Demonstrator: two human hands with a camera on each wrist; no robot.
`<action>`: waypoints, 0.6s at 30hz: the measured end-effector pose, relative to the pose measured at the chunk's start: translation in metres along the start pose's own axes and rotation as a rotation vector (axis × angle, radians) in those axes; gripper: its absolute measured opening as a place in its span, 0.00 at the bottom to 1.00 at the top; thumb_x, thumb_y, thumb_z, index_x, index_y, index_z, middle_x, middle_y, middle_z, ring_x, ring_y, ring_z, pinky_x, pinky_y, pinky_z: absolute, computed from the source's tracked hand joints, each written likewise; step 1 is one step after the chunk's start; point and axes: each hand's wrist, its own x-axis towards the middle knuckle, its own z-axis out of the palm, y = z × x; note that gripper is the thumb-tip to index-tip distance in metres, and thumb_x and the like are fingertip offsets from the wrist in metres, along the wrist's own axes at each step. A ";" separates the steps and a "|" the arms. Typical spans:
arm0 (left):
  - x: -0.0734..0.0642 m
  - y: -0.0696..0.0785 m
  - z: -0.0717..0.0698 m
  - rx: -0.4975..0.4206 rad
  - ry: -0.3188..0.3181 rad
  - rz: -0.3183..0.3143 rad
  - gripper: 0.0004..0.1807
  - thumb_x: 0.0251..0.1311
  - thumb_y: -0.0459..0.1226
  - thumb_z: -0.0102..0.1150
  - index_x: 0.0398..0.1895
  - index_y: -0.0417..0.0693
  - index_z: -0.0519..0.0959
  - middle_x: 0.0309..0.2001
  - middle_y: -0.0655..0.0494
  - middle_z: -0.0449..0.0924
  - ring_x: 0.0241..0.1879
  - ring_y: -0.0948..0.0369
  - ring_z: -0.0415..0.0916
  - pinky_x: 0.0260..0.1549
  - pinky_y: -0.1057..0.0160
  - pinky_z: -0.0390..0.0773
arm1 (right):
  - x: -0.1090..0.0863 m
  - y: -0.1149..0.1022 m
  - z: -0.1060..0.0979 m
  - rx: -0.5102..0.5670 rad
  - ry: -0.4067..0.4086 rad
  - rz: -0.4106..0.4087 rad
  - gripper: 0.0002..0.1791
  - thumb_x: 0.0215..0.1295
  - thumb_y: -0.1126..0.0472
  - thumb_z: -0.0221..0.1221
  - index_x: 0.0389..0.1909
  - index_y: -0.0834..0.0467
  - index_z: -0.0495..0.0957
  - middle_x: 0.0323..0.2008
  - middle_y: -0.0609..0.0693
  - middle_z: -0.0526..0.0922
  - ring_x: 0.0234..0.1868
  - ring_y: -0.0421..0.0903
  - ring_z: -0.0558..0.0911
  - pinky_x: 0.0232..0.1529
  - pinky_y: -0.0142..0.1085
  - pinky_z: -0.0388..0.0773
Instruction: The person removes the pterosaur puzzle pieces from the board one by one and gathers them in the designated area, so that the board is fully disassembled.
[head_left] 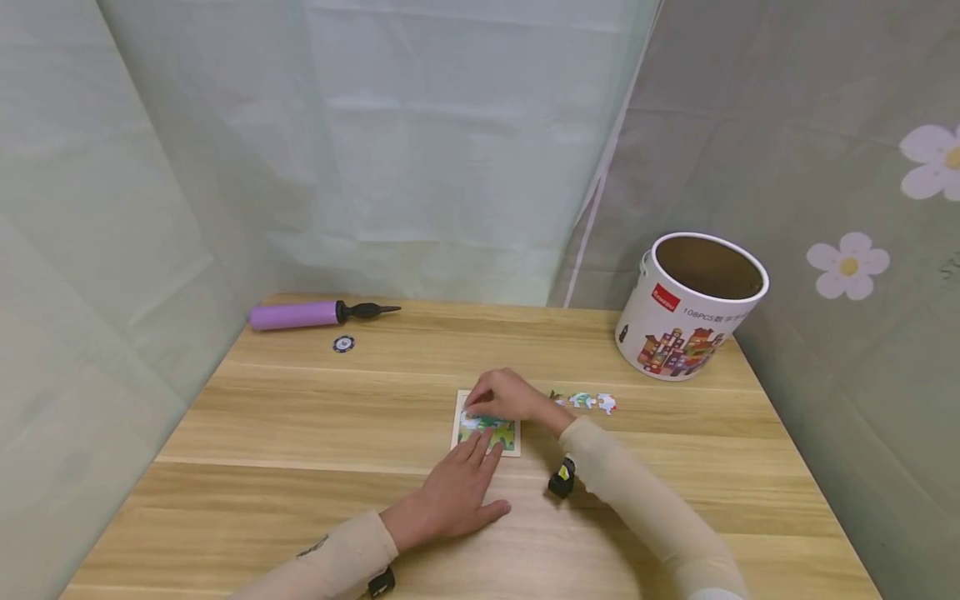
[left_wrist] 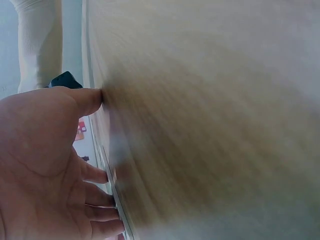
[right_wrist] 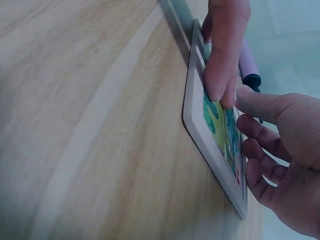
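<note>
A small jigsaw board (head_left: 517, 443) with a pale frame and green-blue picture lies on the table. My left hand (head_left: 460, 493) lies spread, fingertips on the board's near part and thumb out to the side. Over the board's upper left my right hand (head_left: 507, 395) bends down, thumb and fingers pinching at a pale blue puzzle piece (head_left: 468, 418), mostly hidden beneath them. In the right wrist view, the curled right hand (right_wrist: 295, 150) is at the board's far side, with left fingers (right_wrist: 220, 75) on the picture. Several loose puzzle pieces (head_left: 581, 401) lie right of the board.
A white bucket (head_left: 678, 333) with printed building blocks stands at the back right. At the back left lie a purple hand pump (head_left: 296, 316) and a round dark-rimmed chip (head_left: 343, 344). Pale curtains surround the wooden table (head_left: 300, 408).
</note>
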 end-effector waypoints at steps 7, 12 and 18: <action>0.000 0.001 0.000 -0.002 -0.017 -0.005 0.44 0.71 0.60 0.51 0.75 0.33 0.64 0.76 0.32 0.59 0.76 0.42 0.57 0.73 0.49 0.63 | 0.001 -0.002 0.003 -0.013 -0.027 0.002 0.06 0.65 0.54 0.70 0.38 0.50 0.91 0.34 0.39 0.86 0.36 0.31 0.80 0.44 0.29 0.78; 0.001 0.000 -0.001 -0.002 -0.026 -0.008 0.45 0.70 0.61 0.51 0.75 0.34 0.64 0.76 0.32 0.59 0.77 0.42 0.56 0.72 0.49 0.63 | 0.001 -0.004 0.005 0.028 -0.015 0.027 0.05 0.64 0.55 0.70 0.37 0.51 0.89 0.34 0.39 0.85 0.36 0.31 0.81 0.43 0.28 0.78; 0.001 0.000 0.001 -0.017 -0.033 -0.013 0.45 0.70 0.61 0.51 0.75 0.33 0.63 0.76 0.32 0.58 0.77 0.42 0.55 0.72 0.48 0.63 | 0.000 -0.007 0.007 0.054 0.003 0.046 0.03 0.64 0.58 0.71 0.35 0.52 0.88 0.34 0.40 0.85 0.35 0.31 0.81 0.43 0.27 0.79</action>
